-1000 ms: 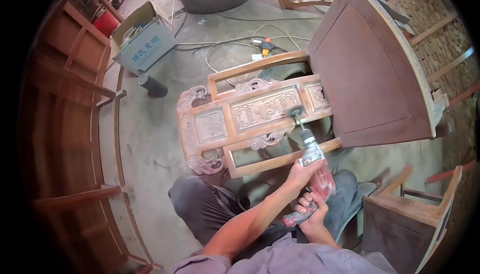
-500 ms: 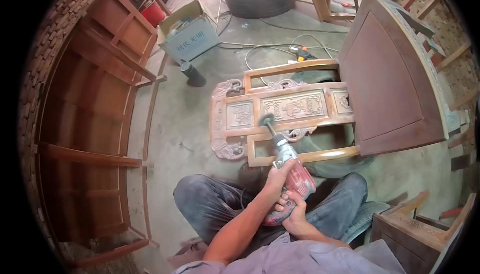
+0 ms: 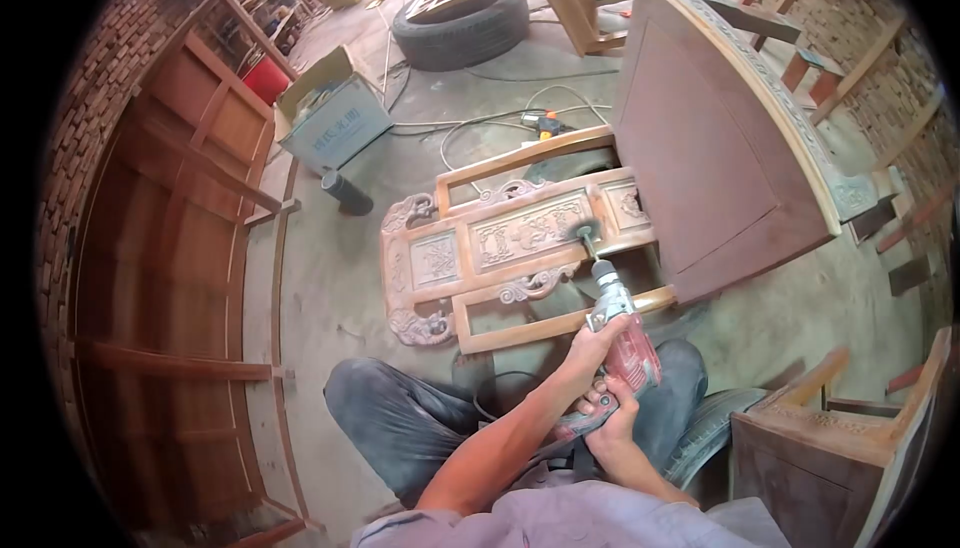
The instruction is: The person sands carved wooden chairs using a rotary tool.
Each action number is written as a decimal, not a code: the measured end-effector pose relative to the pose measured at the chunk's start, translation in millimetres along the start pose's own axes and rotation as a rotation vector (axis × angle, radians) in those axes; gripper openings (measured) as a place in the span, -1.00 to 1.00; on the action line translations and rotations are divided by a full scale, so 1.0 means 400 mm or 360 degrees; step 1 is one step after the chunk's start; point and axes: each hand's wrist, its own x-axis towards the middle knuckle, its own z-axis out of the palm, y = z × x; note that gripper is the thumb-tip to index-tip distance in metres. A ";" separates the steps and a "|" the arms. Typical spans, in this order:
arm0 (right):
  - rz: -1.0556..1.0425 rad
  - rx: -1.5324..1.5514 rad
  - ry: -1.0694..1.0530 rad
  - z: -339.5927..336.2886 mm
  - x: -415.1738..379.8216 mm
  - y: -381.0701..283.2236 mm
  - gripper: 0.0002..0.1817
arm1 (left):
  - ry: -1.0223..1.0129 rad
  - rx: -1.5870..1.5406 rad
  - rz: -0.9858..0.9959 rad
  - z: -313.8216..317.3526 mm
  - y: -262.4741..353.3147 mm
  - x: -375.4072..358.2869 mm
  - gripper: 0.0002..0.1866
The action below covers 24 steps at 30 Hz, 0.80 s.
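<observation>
Both hands are closed on a red power drill point(image 3: 637, 356) with a silver front. My left hand point(image 3: 598, 343) wraps its front part, and my right hand point(image 3: 614, 416) grips the rear handle. A round brush-like wheel point(image 3: 583, 230), blurred, sits on the drill's shaft. It is over the right end of the large carved panel point(image 3: 530, 231) in a wooden chair back point(image 3: 465, 270). The chair lies tipped over, its back roughly level before me and its reddish-brown seat point(image 3: 715, 148) standing up on the right. Part of the handle is hidden by my fingers.
A cardboard box point(image 3: 340, 128) and a dark cylinder point(image 3: 347, 193) stand on the floor to the left. Behind the chair lie cables and an orange-black tool point(image 3: 547, 125). A tyre point(image 3: 460, 33) is farther back. Wooden panels point(image 3: 165, 278) line the left; another chair point(image 3: 830, 448) is close on my right.
The drill and both hands have moved right along the chair back, bringing the wheel from the large panel's left end to its right end. My view has also shifted and tilted.
</observation>
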 end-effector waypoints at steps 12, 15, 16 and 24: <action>-0.0064 0.0002 0.0104 0.045 -0.033 -0.023 -0.91 | -0.0010 -0.0028 0.0010 0.017 -0.016 -0.007 -0.43; -0.0041 -0.0008 0.0129 0.058 -0.048 -0.045 -0.91 | -0.0044 0.0030 -0.0080 0.037 0.003 -0.016 -0.39; -0.0043 -0.0024 0.0118 0.060 -0.049 -0.056 -0.92 | -0.0049 0.0047 -0.0094 0.041 0.009 -0.019 -0.39; -0.0033 -0.0010 0.0035 0.037 -0.056 -0.078 -0.93 | -0.0124 -0.0079 0.0015 0.052 -0.023 -0.001 -0.44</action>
